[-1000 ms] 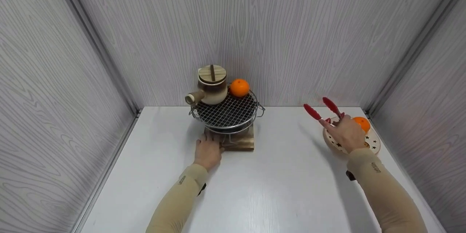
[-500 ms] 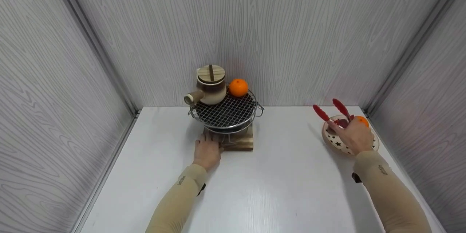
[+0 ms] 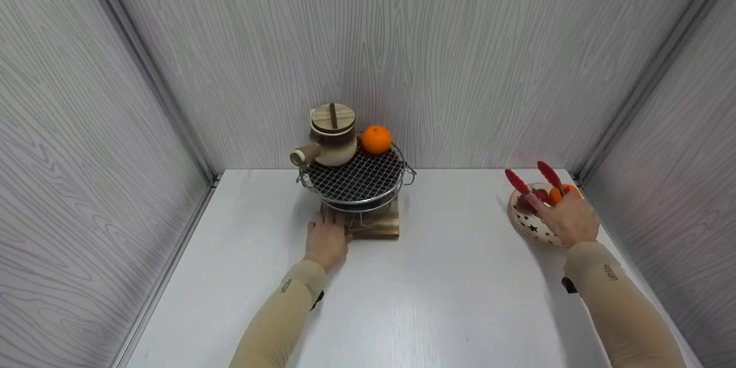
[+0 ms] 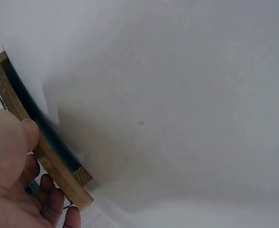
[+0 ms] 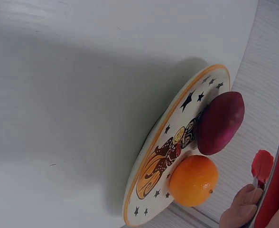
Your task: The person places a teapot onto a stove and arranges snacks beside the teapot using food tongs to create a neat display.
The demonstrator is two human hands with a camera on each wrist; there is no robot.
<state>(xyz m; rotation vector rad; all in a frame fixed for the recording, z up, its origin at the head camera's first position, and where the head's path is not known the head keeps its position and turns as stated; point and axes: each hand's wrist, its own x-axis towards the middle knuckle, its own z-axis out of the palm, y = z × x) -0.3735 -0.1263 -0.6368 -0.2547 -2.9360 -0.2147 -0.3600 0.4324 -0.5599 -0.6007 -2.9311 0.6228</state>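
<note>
Walls: pale grey, wood-grained, enclosing the table at back and both sides. Table white, glossy.

Grill: round, wire mesh on top, near the back wall, standing on a wooden board.

Plate: round, cream with black stars, at the table's far right; the wrist view adds an orange rim and a painted figure.

Pot: brown and cream, wooden lid on, upright at the grill's back left, handle pointing to the front left.

Right hand: above the plate, fingers curled round the red tongs. Tongs lie within the fingers' grip, their two tips spread apart and reaching past the fingers toward the back wall.

Left hand: at the board's front left corner, gripping its edge, thumb against one side and fingers across the other; little gap left beyond the wood's thickness.

Purple item: oval, smooth, on the plate, below and ahead of the right thumb.

Plate orange: just beside the purple item, partly hidden from the head by right hand and tongs.

Grill orange: on the mesh, right of the pot.
</note>
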